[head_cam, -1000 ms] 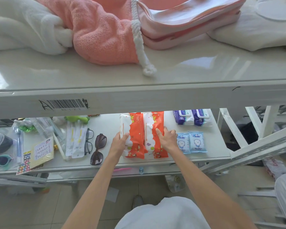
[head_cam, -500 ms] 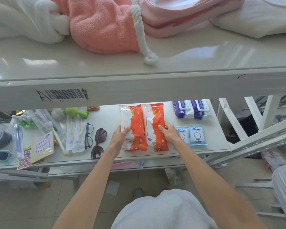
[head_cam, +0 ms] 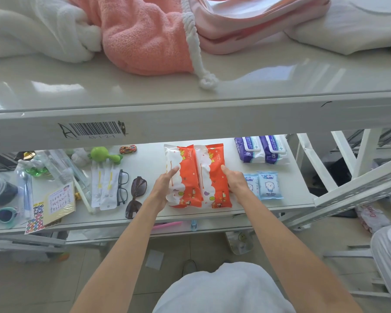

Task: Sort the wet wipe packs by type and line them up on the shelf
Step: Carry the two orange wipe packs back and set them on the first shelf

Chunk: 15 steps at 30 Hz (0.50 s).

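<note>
Orange packs (head_cam: 198,176) lie between both hands' fingers (head_cam: 172,171), seemingly touching

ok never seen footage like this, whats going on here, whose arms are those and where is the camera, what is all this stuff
The camera sits on a person's head, looking forward and down, so the two bare arms are that person's own. The left hand and right hand press from either side on two orange wet wipe packs lying side by side on the lower shelf. To the right lie two small blue packs, and behind those two purple packs. To the left are glasses, sunglasses and small toys. The upper shelf holds a pink towel.
</note>
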Available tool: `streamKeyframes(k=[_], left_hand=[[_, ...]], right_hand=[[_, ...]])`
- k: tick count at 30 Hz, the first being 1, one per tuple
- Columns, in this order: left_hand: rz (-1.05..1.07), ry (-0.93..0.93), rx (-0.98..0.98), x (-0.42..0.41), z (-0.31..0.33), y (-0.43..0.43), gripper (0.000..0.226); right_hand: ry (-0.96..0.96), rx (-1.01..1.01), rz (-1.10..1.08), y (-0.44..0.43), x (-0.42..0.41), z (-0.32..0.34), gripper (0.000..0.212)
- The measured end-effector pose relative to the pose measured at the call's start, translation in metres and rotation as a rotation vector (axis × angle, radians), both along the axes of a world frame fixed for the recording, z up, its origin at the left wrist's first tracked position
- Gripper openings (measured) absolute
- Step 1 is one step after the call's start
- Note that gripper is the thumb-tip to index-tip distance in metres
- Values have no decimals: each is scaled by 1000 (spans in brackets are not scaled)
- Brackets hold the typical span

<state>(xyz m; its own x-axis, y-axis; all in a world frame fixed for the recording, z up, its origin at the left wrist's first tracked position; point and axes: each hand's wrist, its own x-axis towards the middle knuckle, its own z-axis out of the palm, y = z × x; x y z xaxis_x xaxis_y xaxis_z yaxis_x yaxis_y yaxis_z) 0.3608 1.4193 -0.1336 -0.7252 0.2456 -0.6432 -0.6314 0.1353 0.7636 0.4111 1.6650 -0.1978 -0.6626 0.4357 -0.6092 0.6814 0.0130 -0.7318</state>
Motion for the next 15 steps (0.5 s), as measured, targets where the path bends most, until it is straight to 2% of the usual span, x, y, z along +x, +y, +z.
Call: streamKeyframes(k=[3, 5, 7, 9, 10, 12, 15], left_hand=[[-53, -19, -25, -8, 0, 4, 92], [-74, -43, 1, -13, 1, 7, 84], [-92, -120, 98, -12, 4, 11, 70], [-129, -132, 156, -6, 11, 10, 56], [-148, -129, 169, -5, 11, 8, 53], [-177, -129, 184, 3, 15, 3, 52], [-112, -105, 200, 22, 23, -4, 47]], right_hand=[[-39, -14, -66, -1, -9, -8, 115], [-42, -40, -56, -10, -8, 11, 123], [-54, -87, -25, -13, -7, 25, 119], [-86, -201, 27, -14, -3, 35, 108], [-84, -273, 59, -16, 2, 40, 94], [-57, -385, 115, -21, 11, 51, 66], [-15, -518, 204, -25, 19, 64, 46]])
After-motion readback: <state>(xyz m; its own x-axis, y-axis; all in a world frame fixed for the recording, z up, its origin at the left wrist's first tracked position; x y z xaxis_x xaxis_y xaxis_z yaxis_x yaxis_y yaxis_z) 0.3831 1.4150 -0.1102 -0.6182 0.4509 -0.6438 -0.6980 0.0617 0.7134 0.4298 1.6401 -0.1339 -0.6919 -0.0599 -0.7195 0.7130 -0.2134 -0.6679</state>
